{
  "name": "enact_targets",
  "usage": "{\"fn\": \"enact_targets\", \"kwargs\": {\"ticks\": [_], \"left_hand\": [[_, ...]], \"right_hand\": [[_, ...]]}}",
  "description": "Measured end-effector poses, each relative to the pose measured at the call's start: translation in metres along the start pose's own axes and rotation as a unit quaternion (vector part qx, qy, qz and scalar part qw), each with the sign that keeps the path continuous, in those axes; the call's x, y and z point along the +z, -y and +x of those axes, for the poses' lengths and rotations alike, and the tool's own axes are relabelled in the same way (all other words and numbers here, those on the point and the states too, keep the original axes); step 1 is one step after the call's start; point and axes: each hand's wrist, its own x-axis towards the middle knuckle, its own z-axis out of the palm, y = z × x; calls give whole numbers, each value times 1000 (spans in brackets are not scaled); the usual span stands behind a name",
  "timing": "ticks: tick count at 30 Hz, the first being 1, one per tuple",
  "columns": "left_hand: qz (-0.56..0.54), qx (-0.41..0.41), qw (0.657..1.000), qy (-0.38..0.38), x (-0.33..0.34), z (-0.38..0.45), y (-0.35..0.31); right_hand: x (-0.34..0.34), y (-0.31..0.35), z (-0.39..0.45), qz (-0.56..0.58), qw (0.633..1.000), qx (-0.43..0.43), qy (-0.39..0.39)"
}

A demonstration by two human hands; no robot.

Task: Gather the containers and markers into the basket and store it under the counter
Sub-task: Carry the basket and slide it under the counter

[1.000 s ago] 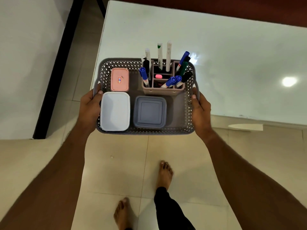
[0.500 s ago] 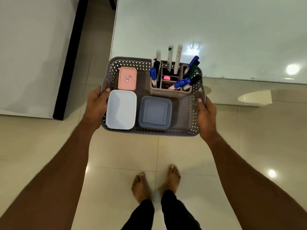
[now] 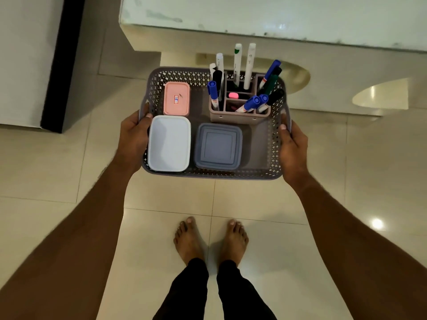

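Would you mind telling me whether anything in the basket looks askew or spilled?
Nothing stands out: the three lidded containers lie flat in the basket, and the markers stay in the organizer, several leaning.

Dim, warm indoor light falls from overhead, leaving 2 bright glare spots on the glossy floor tiles (image 3: 377, 223) and a faint sheen on the counter top (image 3: 282, 26), while wide-angle distortion stretches the forearms at the lower corners and slight softness blurs the frame's edges.

The grey, diamond-perforated basket (image 3: 215, 175) holds pink (image 3: 176, 98), white (image 3: 169, 143) and blue-grey (image 3: 218, 146) containers; the marker holder (image 3: 239, 116) looks possibly taupe.
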Motion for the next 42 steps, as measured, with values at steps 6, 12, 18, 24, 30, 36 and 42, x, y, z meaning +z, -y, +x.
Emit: {"fn": "enact_targets", "kwargs": {"ticks": [6,12,18,24,30,36,42], "left_hand": [[-16,-6,1000,-6,18,39,59],[-22,12,1000,5,32,88,111],[-40,25,999,24,57,135,143],[-55,53,996,39,76,179,151],[-76,55,995,39,85,217,148],[-67,68,995,40,88,250,136],[-51,64,996,35,93,274,120]], "right_hand": [[6,-57,25,-3,1000,3,-17],[16,-117,58,-1,1000,-19,-14],[20,-167,100,-3,999,-26,-24],[25,-194,149,-10,998,-33,-46],[30,-205,192,-12,997,-60,-39],[39,-198,223,-4,996,-85,-32],[50,-184,250,-4,996,-73,-41]]}}
